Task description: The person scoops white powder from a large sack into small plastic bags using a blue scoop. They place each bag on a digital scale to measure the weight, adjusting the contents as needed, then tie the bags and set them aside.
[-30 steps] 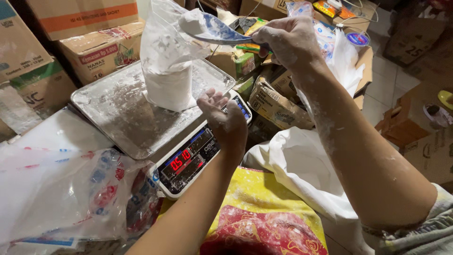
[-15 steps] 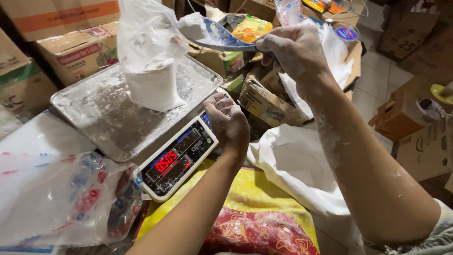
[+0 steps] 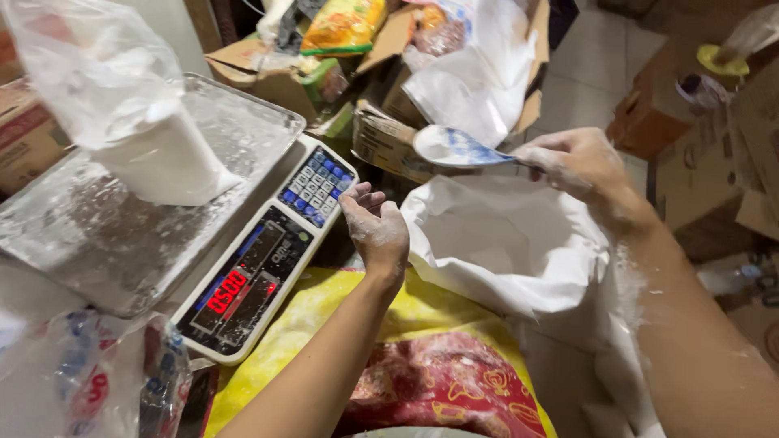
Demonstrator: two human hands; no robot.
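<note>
**A:** ok going left to right for you. Bottom left corner there's a heap of clear plastic bags with red and blue print, kinda blurry. Above that, your scale with its flour-dusted steel pan, and on the pan a clear bag of white powder standing upright, mouth open at the top. The red display is lit, blue and white keypad just above it.

**B:** and my hands?

**A:** your left hand is empty. Palm up, fingers loosely curled, hovering just beside the keypad end of the scale, not touching it as far as I can tell. The powder bag is well off to its left, on the pan, with neither hand on it.

**B:** right one?

**A:** your right hand is closed around the handle of a blue-patterned scoop. The bowl points left, with some white powder lying in it, and it's held over the open mouth of the big white sack. That sack sits between your forearms, right next to the yellow and red printed sack under your left arm. Your right forearm is streaked with powder. Behind all that, cardboard boxes and snack packets.
</note>
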